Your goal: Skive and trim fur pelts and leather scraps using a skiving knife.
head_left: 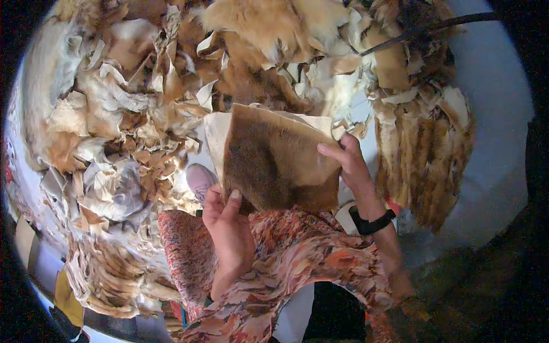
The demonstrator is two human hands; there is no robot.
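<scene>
A flat, roughly rectangular piece of brown fur (280,160) is stretched between my two hands above my lap. Its nap is darker toward the lower left and lighter at the upper right. Behind its top edge shows a pale, hide-like layer (215,131); whether this is the same piece folded or a second one, I cannot tell. My left hand (229,223) pinches the lower left corner, thumb in front. My right hand (351,160) grips the upper right edge with the thumb on the fur and the fingers mostly hidden behind. A black band circles my right wrist.
Heaps of fur and hide scraps (143,108) spread across the left and far side. Long fur strips (423,154) lie at the right, more strips (114,280) at the lower left. A dark cable (429,30) crosses the upper right. A shoe (200,180) shows beside my left hand.
</scene>
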